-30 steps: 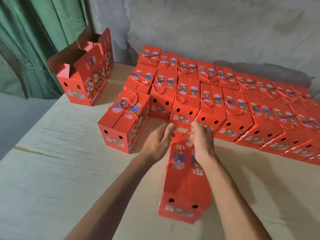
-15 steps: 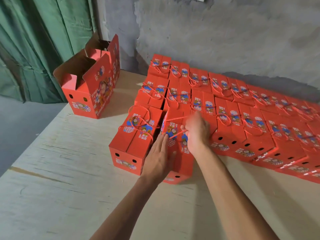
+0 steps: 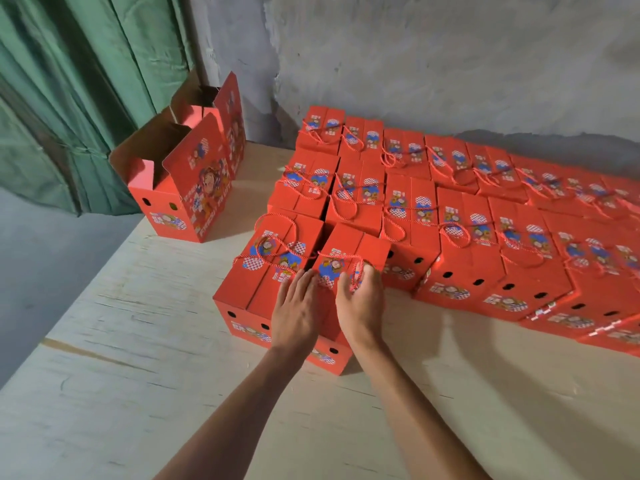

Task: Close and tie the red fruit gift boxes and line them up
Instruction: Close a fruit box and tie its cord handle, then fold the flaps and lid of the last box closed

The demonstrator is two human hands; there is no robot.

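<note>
A closed red fruit gift box (image 3: 353, 244) stands at the front of the block, tight against another tied box (image 3: 273, 237) on its left. My left hand (image 3: 296, 306) lies flat with straight fingers along the seam between the two. My right hand (image 3: 360, 303) rests on the box's top, and its fingers hold the loop of the red cord (image 3: 356, 276). Behind and to the right, several rows of closed, tied boxes (image 3: 467, 216) run along the wall.
Two open red boxes (image 3: 187, 188) with raised flaps stand at the back left of the pale wooden table (image 3: 138, 341). A green curtain (image 3: 69, 81) hangs beyond the table's left edge. A grey wall (image 3: 450, 64) backs the rows.
The box went from standing apart near me to sitting in the front row beside the left box. My left hand moved onto its top left edge; my right hand stays at the cord.
</note>
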